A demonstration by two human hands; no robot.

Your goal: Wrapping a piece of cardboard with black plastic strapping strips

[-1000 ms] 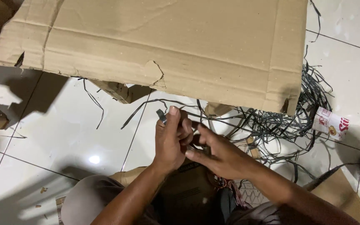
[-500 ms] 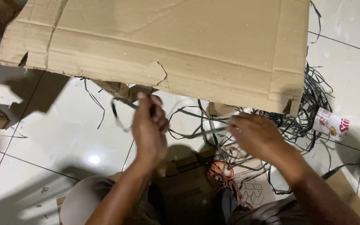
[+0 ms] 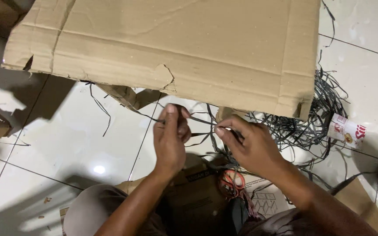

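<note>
Pinched between thumb and fingertips of the left hand [image 3: 169, 140]: one end of a thin dark strap [image 3: 200, 120], fingers closed tight on it. Pinched likewise at the other end by the right hand [image 3: 252, 148], thumb and forefinger shut on the band. Stretched between the two grips, long axis running roughly level from left to right, pulled nearly straight, ends pointing outward past each hand. Two hands, one strap under tension; a few more loose strands crossing just below the grips, number hard to tell.

Just above the grips: one large cardboard sheet [image 3: 167, 48], flat, its torn lower edge hanging over the hands. To the right of the right-hand grip: one tangled heap of dark straps [image 3: 311, 118], too many to count. Farther right, beside the heap: one small red-and-white packet [image 3: 346, 132] lying on the white tiled floor [image 3: 57, 148]. Below the grips, near the wrists: one brown carton [image 3: 197, 196] and one pair of orange-handled scissors [image 3: 230, 181] resting on it.
</note>
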